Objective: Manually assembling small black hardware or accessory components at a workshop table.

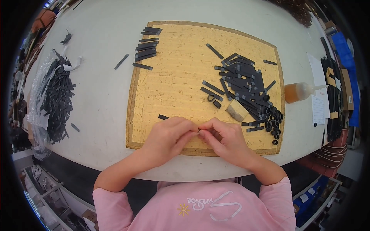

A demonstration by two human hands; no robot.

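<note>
My left hand [169, 135] and my right hand [225, 138] meet over the near edge of a yellow board [173, 88], fingertips pinched together. Whatever lies between them is too small and covered to make out. Just beyond my left hand, one black strip [163, 117] shows on the board. Past my right hand lie a worn beige block [236, 110], a heap of flat black strips [243, 79] with grey ends, and a cluster of small black rings [274, 121]. Two more rings [214, 101] sit beside the block.
Black strips [146, 48] line the board's far left edge. At the far left a clear plastic bag [38, 104] lies beside a big pile of black strips [59, 100]. To the board's right are a squeeze bottle [296, 92] of amber liquid and paper sheets [318, 104].
</note>
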